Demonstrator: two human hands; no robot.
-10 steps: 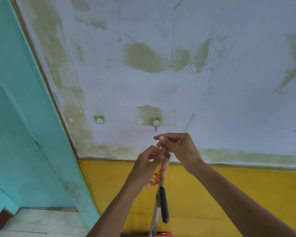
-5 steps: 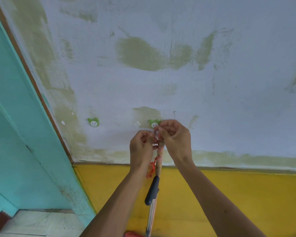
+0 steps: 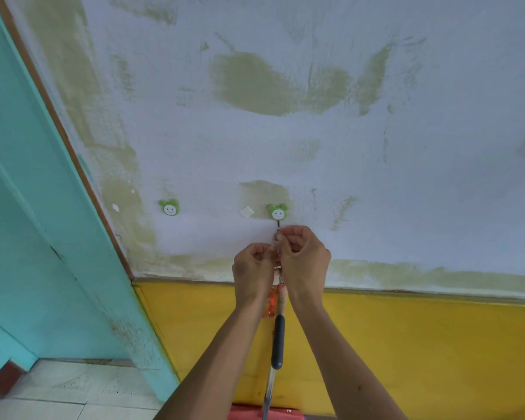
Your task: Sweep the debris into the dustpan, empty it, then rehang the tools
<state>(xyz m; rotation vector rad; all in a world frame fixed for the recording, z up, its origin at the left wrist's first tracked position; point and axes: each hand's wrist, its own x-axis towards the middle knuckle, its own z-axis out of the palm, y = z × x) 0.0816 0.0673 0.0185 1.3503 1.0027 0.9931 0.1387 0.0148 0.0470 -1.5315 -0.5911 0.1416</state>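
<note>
Just below right green smiley-face wall hook point(image 3: 278, 212), left hand point(image 3: 253, 271) and right hand point(image 3: 305, 258) both pinch closed on pale hanging loop point(image 3: 277, 237) of dark-gripped metal tool handle point(image 3: 277, 341).

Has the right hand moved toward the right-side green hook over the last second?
Yes. The right hand has risen up the wall to just beneath the hook, fingers at its metal hanger.

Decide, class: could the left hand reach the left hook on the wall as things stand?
Probably yes. The left hook is bare, with open wall between it and the left hand, but that hand is busy pinching the handle loop under the right hook.
</note>
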